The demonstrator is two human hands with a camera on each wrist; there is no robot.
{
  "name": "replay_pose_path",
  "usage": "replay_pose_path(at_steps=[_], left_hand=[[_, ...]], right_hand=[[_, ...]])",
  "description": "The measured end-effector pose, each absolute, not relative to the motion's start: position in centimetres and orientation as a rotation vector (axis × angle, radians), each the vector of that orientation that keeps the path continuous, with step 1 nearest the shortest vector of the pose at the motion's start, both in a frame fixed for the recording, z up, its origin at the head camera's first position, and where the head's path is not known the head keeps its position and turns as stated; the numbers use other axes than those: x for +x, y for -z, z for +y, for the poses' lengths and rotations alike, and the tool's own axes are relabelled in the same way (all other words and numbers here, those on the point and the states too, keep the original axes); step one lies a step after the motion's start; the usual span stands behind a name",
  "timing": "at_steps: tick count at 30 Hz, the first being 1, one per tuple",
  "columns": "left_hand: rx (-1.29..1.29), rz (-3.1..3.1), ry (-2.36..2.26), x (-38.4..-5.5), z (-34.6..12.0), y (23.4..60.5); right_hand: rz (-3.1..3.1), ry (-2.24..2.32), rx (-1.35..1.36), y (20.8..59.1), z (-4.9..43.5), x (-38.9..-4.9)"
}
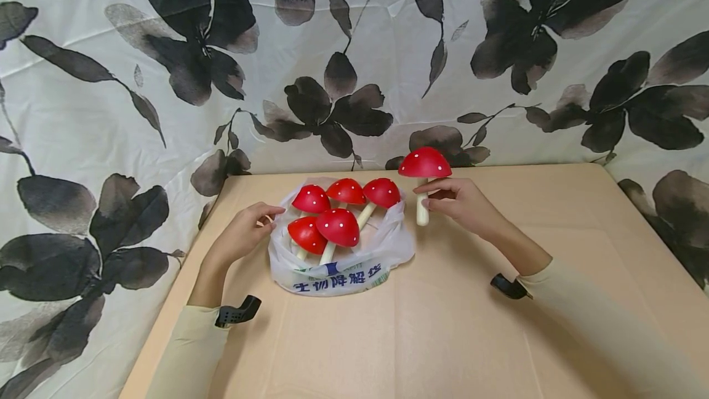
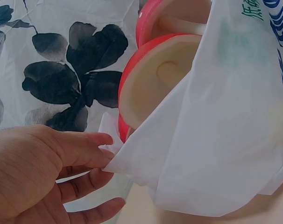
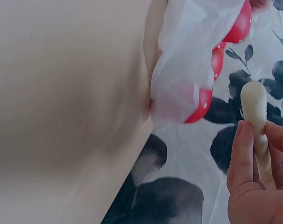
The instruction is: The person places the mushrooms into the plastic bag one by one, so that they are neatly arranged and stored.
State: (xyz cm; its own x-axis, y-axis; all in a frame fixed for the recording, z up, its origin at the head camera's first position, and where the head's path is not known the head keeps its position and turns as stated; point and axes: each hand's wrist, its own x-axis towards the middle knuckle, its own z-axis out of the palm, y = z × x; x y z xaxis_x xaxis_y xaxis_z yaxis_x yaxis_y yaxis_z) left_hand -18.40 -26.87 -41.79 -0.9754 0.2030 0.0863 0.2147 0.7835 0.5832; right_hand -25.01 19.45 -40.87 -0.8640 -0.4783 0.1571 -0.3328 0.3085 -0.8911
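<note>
A red toy mushroom (image 1: 424, 163) with white dots and a cream stem stands upright in my right hand (image 1: 467, 205), whose thumb and fingers pinch the stem. In the right wrist view the rounded end of that stem (image 3: 254, 102) shows between the fingertips; its cap is out of sight there. Just left of it, a white plastic bag (image 1: 400, 250) with blue lettering sits on the table, its mouth spread. Several similar mushrooms (image 1: 338, 227) lie in the bag, caps up. My left hand (image 1: 242, 233) pinches the bag's left rim, its lower fingers loose (image 2: 92, 212).
The bag rests on a light wooden-looking tabletop (image 1: 465, 337). A white cloth (image 1: 388, 36) printed with dark flowers hangs behind the table and drapes down its left side. Black wrist straps (image 1: 237, 311) sit over both pale sleeves.
</note>
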Motion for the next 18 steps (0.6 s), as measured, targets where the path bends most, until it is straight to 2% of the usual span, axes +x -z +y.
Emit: replay_pose_path(at_steps=[18], left_hand=[[-0.368,-2.944,0.963,-18.1,-27.1,41.8]], right_hand=[[2.462,1.515,-0.867,42.1,12.7,-25.0]])
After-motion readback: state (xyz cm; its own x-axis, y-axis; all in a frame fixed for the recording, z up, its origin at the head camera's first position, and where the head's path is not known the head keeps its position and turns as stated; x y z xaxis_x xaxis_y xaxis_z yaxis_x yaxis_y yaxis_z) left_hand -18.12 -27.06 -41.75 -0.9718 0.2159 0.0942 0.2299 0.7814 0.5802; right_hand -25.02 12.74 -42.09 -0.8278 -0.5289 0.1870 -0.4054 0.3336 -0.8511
